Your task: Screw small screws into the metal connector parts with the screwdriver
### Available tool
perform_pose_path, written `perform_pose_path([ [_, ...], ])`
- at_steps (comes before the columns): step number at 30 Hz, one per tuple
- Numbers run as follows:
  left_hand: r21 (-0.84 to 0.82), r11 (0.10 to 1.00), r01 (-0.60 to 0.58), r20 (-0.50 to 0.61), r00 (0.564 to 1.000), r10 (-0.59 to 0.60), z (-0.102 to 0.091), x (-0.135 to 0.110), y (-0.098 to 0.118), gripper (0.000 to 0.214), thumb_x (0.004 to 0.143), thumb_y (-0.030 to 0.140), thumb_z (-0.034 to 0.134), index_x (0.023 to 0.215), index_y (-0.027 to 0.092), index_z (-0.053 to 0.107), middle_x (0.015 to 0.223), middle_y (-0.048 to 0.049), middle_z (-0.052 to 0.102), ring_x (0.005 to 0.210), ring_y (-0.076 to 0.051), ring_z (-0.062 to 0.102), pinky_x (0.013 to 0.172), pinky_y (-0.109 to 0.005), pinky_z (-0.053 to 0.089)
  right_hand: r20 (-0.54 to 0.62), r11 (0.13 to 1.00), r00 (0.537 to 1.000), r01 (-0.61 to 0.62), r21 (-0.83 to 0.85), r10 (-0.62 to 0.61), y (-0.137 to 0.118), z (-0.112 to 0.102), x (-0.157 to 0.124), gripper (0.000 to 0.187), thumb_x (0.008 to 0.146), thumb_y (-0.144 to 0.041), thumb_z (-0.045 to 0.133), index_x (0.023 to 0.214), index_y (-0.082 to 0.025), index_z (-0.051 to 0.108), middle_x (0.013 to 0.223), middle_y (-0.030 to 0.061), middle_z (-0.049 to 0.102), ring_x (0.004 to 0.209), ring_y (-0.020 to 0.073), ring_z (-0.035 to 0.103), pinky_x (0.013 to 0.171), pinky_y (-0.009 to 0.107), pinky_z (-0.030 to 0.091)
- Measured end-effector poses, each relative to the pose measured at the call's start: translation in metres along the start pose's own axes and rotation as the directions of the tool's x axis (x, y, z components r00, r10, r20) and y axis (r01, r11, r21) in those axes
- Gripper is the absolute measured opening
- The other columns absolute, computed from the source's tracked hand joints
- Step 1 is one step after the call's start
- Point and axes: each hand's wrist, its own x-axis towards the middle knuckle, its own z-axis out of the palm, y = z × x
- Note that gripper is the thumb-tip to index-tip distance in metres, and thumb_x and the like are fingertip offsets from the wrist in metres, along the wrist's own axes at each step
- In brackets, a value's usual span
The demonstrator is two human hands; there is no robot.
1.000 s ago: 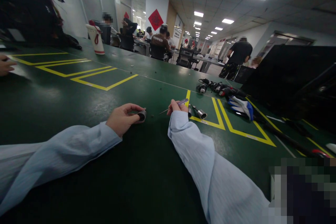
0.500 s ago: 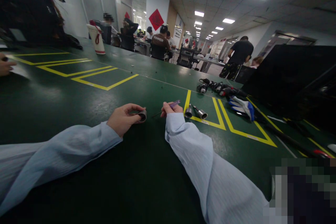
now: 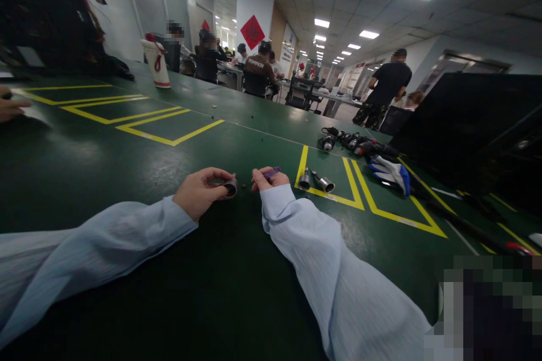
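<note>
My left hand (image 3: 201,190) is closed around a grey metal cup-shaped part (image 3: 231,187), its open end turned toward the right. In my right hand (image 3: 270,179) is a thin screwdriver (image 3: 274,171) with a clear purple handle. Its dark shaft points left at the metal part, and a small gap separates the tip from it. Something tiny and dark sits at the tip, too small to name. To the right of my right hand, two metal socket-like parts with narrow stems, one upright (image 3: 304,180) and one lying on its side (image 3: 324,181), rest inside a yellow-taped box.
Yellow tape (image 3: 355,203) marks boxes on the green table (image 3: 237,141). Dark metal tools (image 3: 328,141) and a blue-and-white glove (image 3: 389,172) lie at right. A white cup (image 3: 156,62) stands far left. Another person's hand (image 3: 12,107) shows at the left edge.
My right hand has moved left with the screwdriver, bringing its tip closer to the metal part. My left hand stays in place. A small dark piece now shows on the table near my right cuff.
</note>
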Motion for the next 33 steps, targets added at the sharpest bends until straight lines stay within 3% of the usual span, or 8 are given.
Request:
perform_pose_path([
  [3,-0.005,1.000,0.010,0.024,1.000,-0.010,0.000,-0.001,0.002,0.034,0.046,0.018,0.072,0.078,0.013,0.062,0.074,-0.0018,0.066,0.067,-0.017,0.064,0.072,-0.035,0.054,0.003,1.000,1.000,0.013,-0.028,-0.013,-0.001,0.001,-0.001,0.029,0.070,-0.042,0.053,0.054,-0.018,0.056,0.040,-0.0033,0.051,0.040,0.0101,0.048,0.044,0.021,0.037],
  [10,-0.008,1.000,0.019,0.051,0.999,-0.018,0.001,-0.003,0.003,0.033,0.049,0.018,0.070,0.081,0.013,0.065,0.071,-0.0028,0.067,0.069,-0.018,0.064,0.075,-0.036,0.053,-0.115,0.982,0.991,-0.051,0.184,0.073,-0.008,-0.002,0.001,0.028,0.069,-0.039,0.054,0.052,-0.017,0.051,0.035,-0.0062,0.044,0.033,0.0077,0.043,0.038,0.020,0.036],
  [17,-0.038,0.999,0.012,0.041,0.999,-0.010,0.001,-0.003,0.001,0.029,0.046,0.016,0.071,0.075,0.014,0.067,0.078,-0.0032,0.068,0.072,-0.019,0.064,0.072,-0.035,0.055,-0.165,0.965,0.981,-0.058,0.254,0.102,-0.011,-0.001,0.002,0.028,0.067,-0.039,0.054,0.050,-0.018,0.048,0.035,-0.0065,0.043,0.031,0.0066,0.042,0.035,0.019,0.034],
  [24,-0.005,1.000,0.031,0.052,0.998,-0.030,0.000,-0.001,0.001,0.029,0.047,0.015,0.070,0.076,0.014,0.067,0.080,-0.0035,0.067,0.070,-0.018,0.064,0.070,-0.031,0.054,-0.177,0.986,0.976,-0.105,0.133,0.128,-0.003,-0.001,0.004,0.029,0.067,-0.042,0.053,0.050,-0.018,0.051,0.034,-0.0062,0.043,0.033,0.0084,0.041,0.038,0.021,0.033],
  [33,-0.012,1.000,0.025,0.065,0.998,-0.024,0.001,-0.003,0.003,0.029,0.048,0.016,0.070,0.077,0.013,0.066,0.078,-0.0037,0.068,0.070,-0.018,0.064,0.073,-0.033,0.053,-0.126,0.998,0.991,-0.057,-0.022,0.054,0.007,-0.005,0.007,0.031,0.070,-0.044,0.051,0.052,-0.019,0.053,0.038,-0.0044,0.046,0.037,0.0100,0.042,0.042,0.023,0.034],
])
